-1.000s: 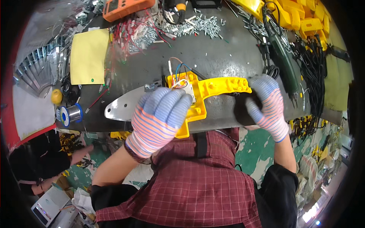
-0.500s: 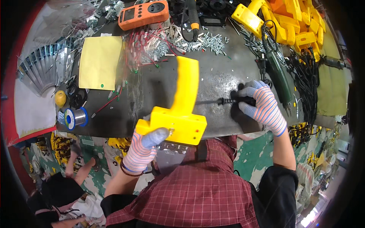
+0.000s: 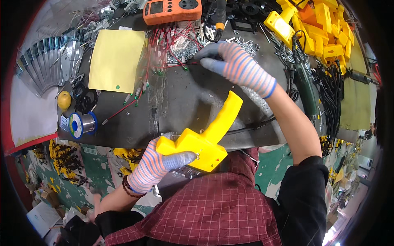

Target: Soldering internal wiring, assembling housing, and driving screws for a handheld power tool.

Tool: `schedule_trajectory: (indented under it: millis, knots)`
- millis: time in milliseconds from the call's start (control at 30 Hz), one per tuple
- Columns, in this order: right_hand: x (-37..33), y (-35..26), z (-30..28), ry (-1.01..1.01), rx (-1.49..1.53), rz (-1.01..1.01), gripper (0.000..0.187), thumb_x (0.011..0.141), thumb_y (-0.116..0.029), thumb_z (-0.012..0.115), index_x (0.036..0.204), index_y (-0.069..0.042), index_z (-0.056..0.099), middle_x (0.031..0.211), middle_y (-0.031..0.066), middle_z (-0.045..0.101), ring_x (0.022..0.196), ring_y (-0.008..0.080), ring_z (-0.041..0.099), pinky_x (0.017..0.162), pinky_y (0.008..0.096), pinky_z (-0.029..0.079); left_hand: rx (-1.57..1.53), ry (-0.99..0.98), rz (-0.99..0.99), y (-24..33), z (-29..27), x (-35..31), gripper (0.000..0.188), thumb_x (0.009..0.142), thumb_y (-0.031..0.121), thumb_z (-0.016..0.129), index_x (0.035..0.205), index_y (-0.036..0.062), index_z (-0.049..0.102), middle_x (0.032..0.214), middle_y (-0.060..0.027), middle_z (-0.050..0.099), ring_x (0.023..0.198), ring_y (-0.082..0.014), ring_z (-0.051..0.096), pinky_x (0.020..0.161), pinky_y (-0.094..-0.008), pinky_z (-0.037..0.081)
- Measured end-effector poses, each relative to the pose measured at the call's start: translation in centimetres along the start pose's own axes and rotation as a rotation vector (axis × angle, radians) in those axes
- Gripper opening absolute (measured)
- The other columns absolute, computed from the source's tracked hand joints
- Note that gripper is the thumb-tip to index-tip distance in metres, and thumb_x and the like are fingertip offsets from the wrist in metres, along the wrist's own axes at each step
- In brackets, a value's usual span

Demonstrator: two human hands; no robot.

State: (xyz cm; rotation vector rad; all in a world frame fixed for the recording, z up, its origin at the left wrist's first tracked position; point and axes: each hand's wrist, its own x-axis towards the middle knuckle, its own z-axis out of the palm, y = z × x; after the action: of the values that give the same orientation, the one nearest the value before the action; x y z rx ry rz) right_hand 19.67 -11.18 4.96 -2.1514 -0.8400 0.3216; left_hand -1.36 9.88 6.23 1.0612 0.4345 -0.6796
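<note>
My left hand [image 3: 156, 164] grips a yellow plastic tool housing [image 3: 196, 149] at its lower left, thumb across the front. The housing has a curved handle pointing up and right and small red dots near its right end. A black cord [image 3: 250, 128] lies on the table behind it and runs right. My right hand [image 3: 238, 65] is over the back of the table, its thumb slightly apart from its curled fingers, with nothing visible between them. Its fingertips are nearest to red wires [image 3: 170, 57] and a heap of small screws [image 3: 246, 44].
Left are a yellow sheet [image 3: 116, 61], a solder spool [image 3: 83, 124] and fanned metal blades [image 3: 49, 65]. An orange meter [image 3: 172, 11] sits at the back. Yellow housings [image 3: 324, 28], a dark green corded tool [image 3: 304, 92] and black cords [image 3: 328, 94] lie right.
My right hand has left the black cord and moved left and away from me, to the wires and screws. The yellow housing has tilted right and come slightly lower in my left hand.
</note>
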Motion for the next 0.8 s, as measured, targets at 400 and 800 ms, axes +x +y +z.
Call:
schedule_trajectory:
  millis: [400, 800]
  knots:
    - [0.5, 0.0, 0.7, -0.034, -0.5, 0.142, 0.022, 0.084, -0.027, 0.065, 0.102, -0.015, 0.068, 0.089, 0.0116, 0.069, 0.085, 0.0327, 0.066, 0.077, 0.0413, 0.053, 0.027, -0.048, 0.008, -0.4, -0.7, 0.5, 0.039, 0.076, 0.016, 0.082, 0.106, -0.0015, 0.065, 0.096, -0.0077, 0.071, 0.088, -0.0122, 0.067, 0.081, -0.0267, 0.053]
    - [0.4, -0.1, 0.9, -0.01, -0.822, -0.154, 0.025, 0.081, -0.023, 0.067, 0.102, -0.012, 0.065, 0.099, 0.0104, 0.064, 0.095, 0.0314, 0.064, 0.081, 0.0395, 0.052, 0.045, -0.033, 0.02, -0.2, 0.5, 0.5, 0.04, 0.077, 0.013, 0.08, 0.111, 0.001, 0.063, 0.102, -0.0077, 0.07, 0.092, -0.0135, 0.067, 0.083, -0.027, 0.053]
